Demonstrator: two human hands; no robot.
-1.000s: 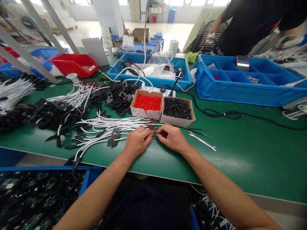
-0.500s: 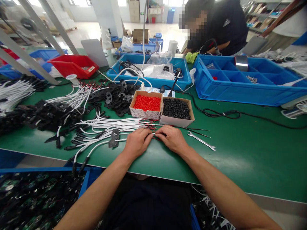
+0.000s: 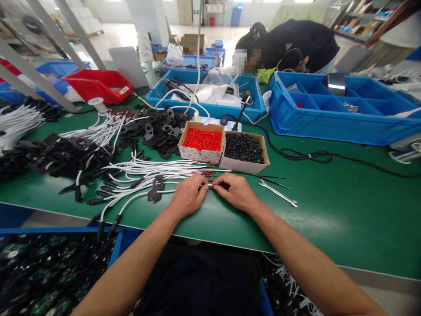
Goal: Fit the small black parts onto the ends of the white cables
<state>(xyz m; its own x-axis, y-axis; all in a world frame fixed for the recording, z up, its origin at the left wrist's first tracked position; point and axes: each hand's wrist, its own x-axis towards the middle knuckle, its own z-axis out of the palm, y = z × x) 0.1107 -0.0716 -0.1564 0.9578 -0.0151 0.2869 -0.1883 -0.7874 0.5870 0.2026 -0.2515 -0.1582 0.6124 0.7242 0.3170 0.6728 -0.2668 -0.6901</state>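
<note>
My left hand (image 3: 190, 193) is closed around a white cable (image 3: 168, 191) near its end. A flat black plate (image 3: 155, 188) with a hole sits on that cable, left of the hand. My right hand (image 3: 237, 191) is pinched at the cable's tip, fingertips nearly meeting those of the left. A small red piece (image 3: 213, 185) shows at the right fingertips; whether it is a bead or wire end I cannot tell. Just behind the hands, more white cables (image 3: 158, 169) lie with red wire ends. A box of red beads (image 3: 202, 139) and a box of black beads (image 3: 244, 148) stand beyond.
A wrench (image 3: 278, 193) lies to the right, beside thin black rods (image 3: 274, 178). Black plates (image 3: 162, 131) are heaped behind the cables. Blue bins (image 3: 329, 123) and a red bin (image 3: 98, 85) line the back. A co-worker (image 3: 296, 46) bends over across the table.
A small red piece now shows at my right fingertips. Both hands have stayed nearly in place. The co-worker has bent lower, and the camera view has shifted slightly.
</note>
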